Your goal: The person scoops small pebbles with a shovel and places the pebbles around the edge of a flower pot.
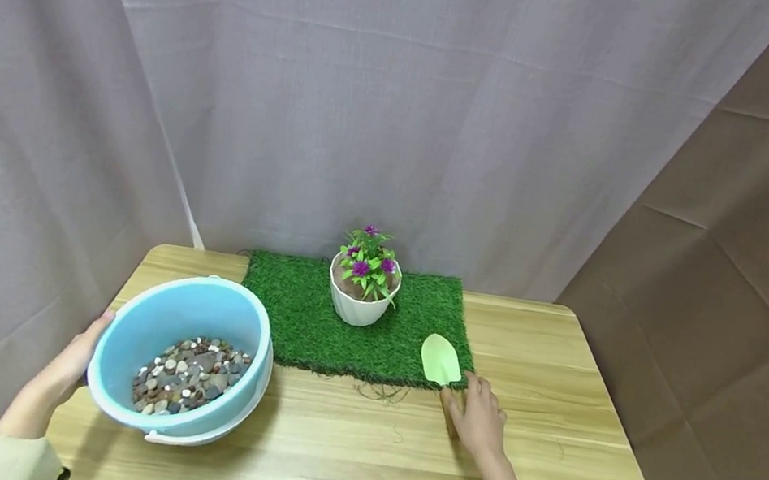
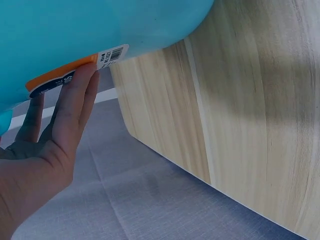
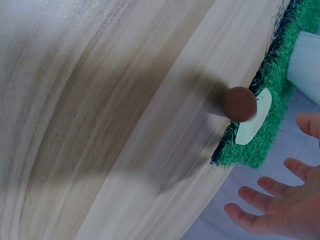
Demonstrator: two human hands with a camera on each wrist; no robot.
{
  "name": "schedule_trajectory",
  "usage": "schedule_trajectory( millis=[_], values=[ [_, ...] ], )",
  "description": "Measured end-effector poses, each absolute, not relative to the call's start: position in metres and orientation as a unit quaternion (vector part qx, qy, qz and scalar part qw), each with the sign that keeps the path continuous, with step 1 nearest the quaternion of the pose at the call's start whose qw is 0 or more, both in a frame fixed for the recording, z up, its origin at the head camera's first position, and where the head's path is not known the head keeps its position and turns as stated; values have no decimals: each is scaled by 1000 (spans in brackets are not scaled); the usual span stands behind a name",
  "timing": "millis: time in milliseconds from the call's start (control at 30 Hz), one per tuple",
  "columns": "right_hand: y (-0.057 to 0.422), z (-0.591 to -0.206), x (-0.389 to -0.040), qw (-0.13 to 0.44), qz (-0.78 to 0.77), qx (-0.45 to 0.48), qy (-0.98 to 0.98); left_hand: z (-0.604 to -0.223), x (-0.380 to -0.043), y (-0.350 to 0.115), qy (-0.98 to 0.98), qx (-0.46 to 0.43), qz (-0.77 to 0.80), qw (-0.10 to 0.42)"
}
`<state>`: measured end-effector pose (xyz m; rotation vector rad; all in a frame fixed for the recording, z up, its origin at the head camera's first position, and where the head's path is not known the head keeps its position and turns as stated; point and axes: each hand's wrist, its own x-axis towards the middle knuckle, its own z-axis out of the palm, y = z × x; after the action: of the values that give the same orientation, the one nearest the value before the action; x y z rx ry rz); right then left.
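Note:
A light blue bucket (image 1: 187,302) with pebbles (image 1: 191,377) at its bottom is at the left of the table, its white handle hanging down at the front. My left hand (image 1: 72,360) is at the bucket's left outer side. In the left wrist view its fairly straight fingers (image 2: 75,105) touch the wall by an orange and white label (image 2: 77,72). A trowel with a pale green blade (image 1: 441,360) and brown handle (image 3: 240,104) lies partly on the artificial grass mat (image 1: 297,334). Right beside the handle hovers my right hand (image 1: 481,418), fingers spread, holding nothing.
On the mat stands a white pot (image 1: 355,311) with purple flowers (image 1: 361,268) and green leaves. The wooden table (image 1: 339,455) has loose grass strands by the mat's front edge. Grey curtains (image 1: 400,127) hang behind and at the sides.

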<state>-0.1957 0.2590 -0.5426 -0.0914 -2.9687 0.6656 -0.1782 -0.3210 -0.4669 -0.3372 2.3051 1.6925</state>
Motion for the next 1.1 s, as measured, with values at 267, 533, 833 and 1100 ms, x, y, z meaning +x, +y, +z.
schedule_trajectory(
  millis=[267, 533, 833, 1100],
  values=[
    [255, -547, -196, 64, 219, -24, -973, -466, -188, -306, 803, -82, 573, 143],
    [254, -547, -197, 59, 222, -26, -973, -467, -181, -284, 816, -95, 556, 124],
    [253, -547, -195, 44, 226, -27, -973, -470, -180, -261, 823, -90, 547, 123],
    [253, -546, -195, 29, 227, -24, -973, -471, -179, -238, 813, -85, 563, 122]
  ],
)
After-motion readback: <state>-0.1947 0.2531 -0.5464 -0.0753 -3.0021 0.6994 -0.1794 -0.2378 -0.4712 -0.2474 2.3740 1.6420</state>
